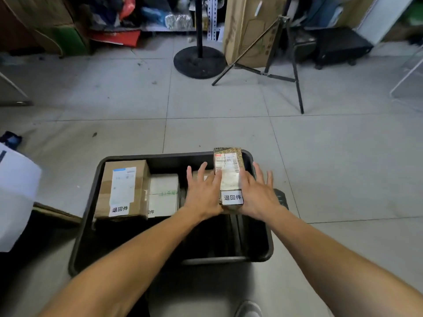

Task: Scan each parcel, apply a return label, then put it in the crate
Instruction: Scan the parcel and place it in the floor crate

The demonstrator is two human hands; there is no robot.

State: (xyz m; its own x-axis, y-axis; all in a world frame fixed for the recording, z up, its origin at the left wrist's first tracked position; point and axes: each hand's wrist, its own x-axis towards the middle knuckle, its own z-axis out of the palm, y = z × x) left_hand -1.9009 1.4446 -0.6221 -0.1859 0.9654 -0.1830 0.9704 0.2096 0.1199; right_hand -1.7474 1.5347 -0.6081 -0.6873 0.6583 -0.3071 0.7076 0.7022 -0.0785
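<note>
A black plastic crate (87, 213) stands on the tiled floor in front of me. Over its far right part, a narrow brown parcel (229, 175) with a shipping label and a white return label (232, 197) sits between my hands. My left hand (202, 193) presses its left side with straight, spread fingers. My right hand (257, 193) presses its right side the same way. Inside the crate at the left lies a brown cardboard parcel (123, 188) with a return label, and beside it a white parcel (163, 193).
A round black stand base (199, 61) and a black tripod (274, 72) stand on the floor beyond the crate. Cardboard boxes and cluttered shelves line the back. A white sheet-like object (16, 193) lies at the left. My shoe (248, 308) shows at the bottom.
</note>
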